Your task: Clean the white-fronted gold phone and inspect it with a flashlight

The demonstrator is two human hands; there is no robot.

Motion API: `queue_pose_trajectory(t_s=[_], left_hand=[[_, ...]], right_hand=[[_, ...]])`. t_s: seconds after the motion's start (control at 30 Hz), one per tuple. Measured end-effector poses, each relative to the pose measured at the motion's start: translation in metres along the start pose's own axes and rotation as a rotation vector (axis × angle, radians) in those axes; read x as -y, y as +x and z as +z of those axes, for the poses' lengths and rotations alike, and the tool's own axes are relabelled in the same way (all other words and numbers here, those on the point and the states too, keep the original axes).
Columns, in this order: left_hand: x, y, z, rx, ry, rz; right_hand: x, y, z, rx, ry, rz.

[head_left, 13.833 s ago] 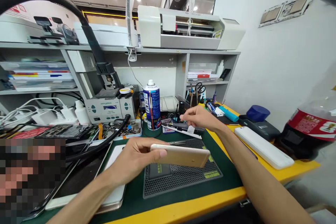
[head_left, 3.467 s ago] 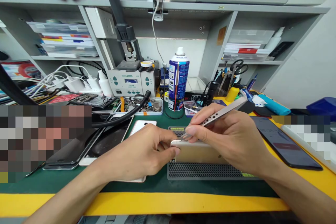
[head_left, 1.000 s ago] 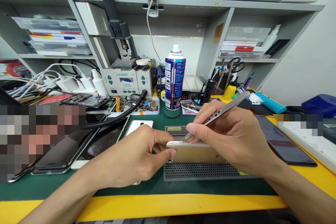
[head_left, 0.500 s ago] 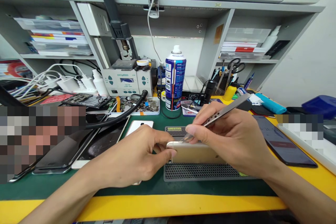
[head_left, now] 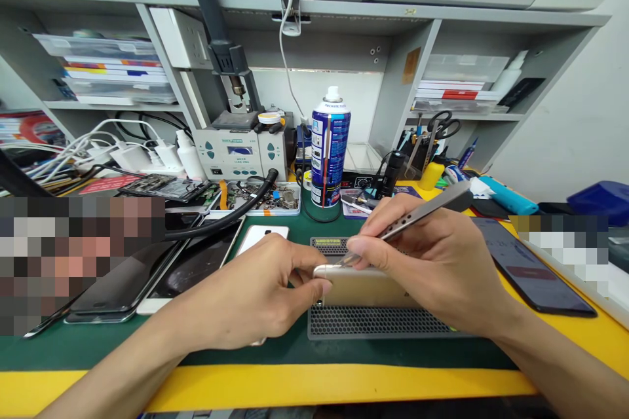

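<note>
Gold phone (head_left: 368, 289): one item, back toward the wearer, narrow edge uppermost; between the two hands, above the honeycomb mat (head_left: 378, 326); contact with the mat not clear.
Left hand (head_left: 268, 291): thumb and fingers closed in a pinch on the phone's near-left corner.
Right hand (head_left: 432, 258): fingers closed, pen fashion, around the tweezers (head_left: 422, 211); tips down at the phone's upper edge, just right of the left fingertips.
Tweezer tips: could skid along the hard rim and mark the casing or jab the left fingers, if pressed too firmly.
Corner grip: phone could tip or swivel, should the left pinch loosen under a push from the right.
Blue can (head_left: 331, 150): beyond and between the hands; white collar seems to read MECHANIC, remainder not legible.
Grey station (head_left: 240, 156): beyond the left hand; LEAD FREE apparently on its front, maker's name blurred.
Yellow label (head_left: 330, 242): on the mat, beyond the left fingertips; lettering too small.
Dark phone (head_left: 538, 268): right of the right hand; screen characters too faint.
</note>
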State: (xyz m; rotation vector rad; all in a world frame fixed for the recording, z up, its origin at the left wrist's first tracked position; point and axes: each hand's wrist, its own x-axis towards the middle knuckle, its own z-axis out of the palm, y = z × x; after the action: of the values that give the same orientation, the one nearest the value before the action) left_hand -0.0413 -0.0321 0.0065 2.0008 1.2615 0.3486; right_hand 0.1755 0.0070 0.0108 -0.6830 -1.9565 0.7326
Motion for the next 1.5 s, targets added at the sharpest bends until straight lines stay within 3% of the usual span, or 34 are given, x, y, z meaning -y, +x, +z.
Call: queue_pose_trajectory(t_s=[0.67,1.5], left_hand=[[-0.0026,0.0007,-0.0006,-0.007,-0.023,-0.02],[-0.0009,-0.0007,-0.0002,-0.019,-0.025,0.018]], right_hand=[[-0.0003,-0.0004,0.0016,0.004,-0.035,-0.093],[-0.0018,-0.0022,0.0028,0.025,0.013,-0.071]])
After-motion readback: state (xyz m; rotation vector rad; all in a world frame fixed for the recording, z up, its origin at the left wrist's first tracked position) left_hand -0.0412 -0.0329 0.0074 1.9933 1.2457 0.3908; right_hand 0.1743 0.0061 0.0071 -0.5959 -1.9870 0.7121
